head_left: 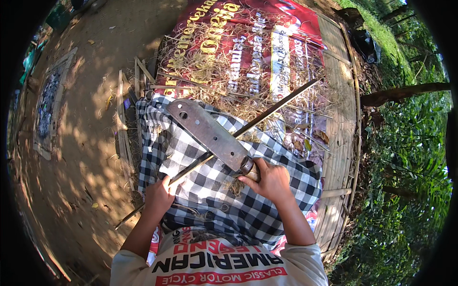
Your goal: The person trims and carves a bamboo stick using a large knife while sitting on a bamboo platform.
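Observation:
My right hand is closed around the wooden handle of a broad, blunt-ended cleaver. Its wide steel blade, with several holes in it, points to the far left and lies across a long thin bamboo strip. My left hand grips that strip on the near side of the blade. The strip slants from near left to far right, and one end sticks out behind my left hand. Beneath both is a black-and-white checked cloth spread over my lap.
A red printed banner, littered with curly shavings, covers part of a slatted bamboo platform. Several bamboo pieces lean at the left. A framed patch of ash lies on the dirt ground. Green plants grow at the right.

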Motion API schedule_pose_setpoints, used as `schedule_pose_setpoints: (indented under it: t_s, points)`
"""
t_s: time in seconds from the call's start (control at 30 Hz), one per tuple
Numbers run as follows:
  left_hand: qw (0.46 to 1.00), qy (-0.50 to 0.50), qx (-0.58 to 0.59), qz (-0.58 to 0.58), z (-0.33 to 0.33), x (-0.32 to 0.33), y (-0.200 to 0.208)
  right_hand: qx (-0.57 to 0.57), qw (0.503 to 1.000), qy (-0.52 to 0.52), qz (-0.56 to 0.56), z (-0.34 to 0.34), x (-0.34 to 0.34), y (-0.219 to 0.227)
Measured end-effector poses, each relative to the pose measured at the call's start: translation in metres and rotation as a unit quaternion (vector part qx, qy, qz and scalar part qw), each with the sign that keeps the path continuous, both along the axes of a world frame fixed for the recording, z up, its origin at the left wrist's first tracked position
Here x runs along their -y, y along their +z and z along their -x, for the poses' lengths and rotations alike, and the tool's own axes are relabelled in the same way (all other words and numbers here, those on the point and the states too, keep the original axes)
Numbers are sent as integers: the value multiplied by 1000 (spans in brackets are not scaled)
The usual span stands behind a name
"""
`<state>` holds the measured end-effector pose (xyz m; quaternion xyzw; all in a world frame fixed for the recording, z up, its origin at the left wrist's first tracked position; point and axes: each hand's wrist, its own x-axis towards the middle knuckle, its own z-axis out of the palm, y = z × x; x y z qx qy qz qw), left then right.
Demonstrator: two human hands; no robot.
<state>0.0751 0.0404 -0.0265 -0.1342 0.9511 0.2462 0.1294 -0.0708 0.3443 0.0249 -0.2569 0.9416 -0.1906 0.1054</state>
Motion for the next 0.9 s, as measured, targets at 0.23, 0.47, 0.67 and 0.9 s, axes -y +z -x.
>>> schedule_pose_setpoints:
  t_s: [0.23,0.47,0.67,0.9]
  points:
    - [1000,-18,6,-8,2,7,-5,-71,996,61,12,17,-6,-27]
    - [999,-16,-1,43,2,1,2,-44,995,87,-13,39,-15,-19]
    - [999,-21,-19,47,1,2,-1,-113,987,109,19,53,-31,-26]
    - [998,-27,-12,57,0,2,-1,-90,991,92,-24,55,-36,-21]
